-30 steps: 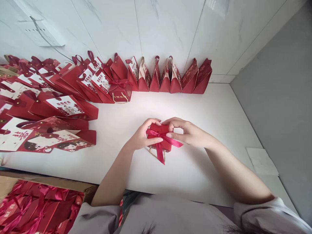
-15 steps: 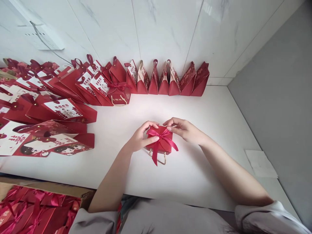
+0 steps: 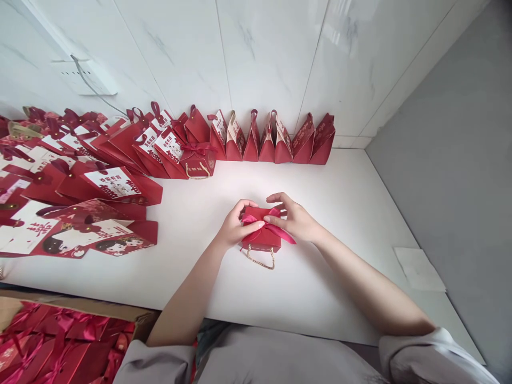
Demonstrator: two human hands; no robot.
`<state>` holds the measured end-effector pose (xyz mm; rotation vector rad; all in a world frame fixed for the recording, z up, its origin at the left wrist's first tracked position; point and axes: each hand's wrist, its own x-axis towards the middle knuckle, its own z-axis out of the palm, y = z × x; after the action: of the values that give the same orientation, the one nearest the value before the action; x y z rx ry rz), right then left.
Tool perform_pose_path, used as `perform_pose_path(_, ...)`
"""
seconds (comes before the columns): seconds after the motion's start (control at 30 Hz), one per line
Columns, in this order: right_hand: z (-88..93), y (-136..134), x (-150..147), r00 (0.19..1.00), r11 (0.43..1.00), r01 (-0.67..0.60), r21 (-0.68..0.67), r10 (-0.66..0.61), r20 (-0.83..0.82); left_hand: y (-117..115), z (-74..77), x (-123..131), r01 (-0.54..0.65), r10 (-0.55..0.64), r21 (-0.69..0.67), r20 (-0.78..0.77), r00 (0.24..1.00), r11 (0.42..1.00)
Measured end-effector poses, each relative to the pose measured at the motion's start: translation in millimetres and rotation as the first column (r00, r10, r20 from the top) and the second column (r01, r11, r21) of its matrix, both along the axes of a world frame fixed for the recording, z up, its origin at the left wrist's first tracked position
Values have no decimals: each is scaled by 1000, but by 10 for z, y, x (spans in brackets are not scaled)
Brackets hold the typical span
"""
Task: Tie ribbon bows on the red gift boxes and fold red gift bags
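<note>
A small red gift box with a rope handle stands on the white table in front of me. A pink-red satin ribbon is tied in a bow on its top. My left hand grips the box's left side, thumb lying over the bow. My right hand rests on the right of the top, fingers pinched on the ribbon.
Many red gift bags lie and stand at the left and along the tiled wall. One finished red box with a bow sits among them. A cardboard carton of red boxes is at lower left. A white paper lies at right.
The bow's loops have been drawn flatter and the hanging left tail is gone from below the box. Both hands closed in over the box top. The view shifted slightly.
</note>
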<state>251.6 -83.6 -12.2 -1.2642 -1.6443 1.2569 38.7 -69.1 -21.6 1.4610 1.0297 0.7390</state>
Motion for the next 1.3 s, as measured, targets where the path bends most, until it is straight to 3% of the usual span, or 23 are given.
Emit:
perform_pose_path(0.17, -69, 82, 102, 997, 998, 55, -28, -57, -45, 104, 22, -198, 135, -138, 63, 50, 989, 989)
perform_pose_path(0.3, 7, 81, 157, 997, 997, 77, 24, -76, -28, 194, 12, -363, 217, -227, 73, 177, 958, 973)
perform_pose_path(0.43, 98, -14, 111, 999, 996, -31, 82, 27, 47, 186, 0, -375, 223, -223, 16, 175, 959, 975)
perform_pose_path(0.63, 105, -88, 52, 966, 969, -241, -58, 245, 84, 126, 26, -300, 190, -191, 21, 150, 970, 982)
perform_pose_path(1.03, 71, -63, 43, 946, 943, -325, -70, 325, -19, 276, 19, -90, 208, -234, 126, 247, 940, 970)
perform_pose_path(1.17, 48, -54, 52, 952, 950, -302, -79, 304, 13, 283, 66, -164, 271, -295, 178, 130, 947, 946)
perform_pose_path(1.3, 53, -59, 53, 953, 953, -295, -68, 299, 50, 249, 121, -205, 209, -218, 175, 32, 975, 962)
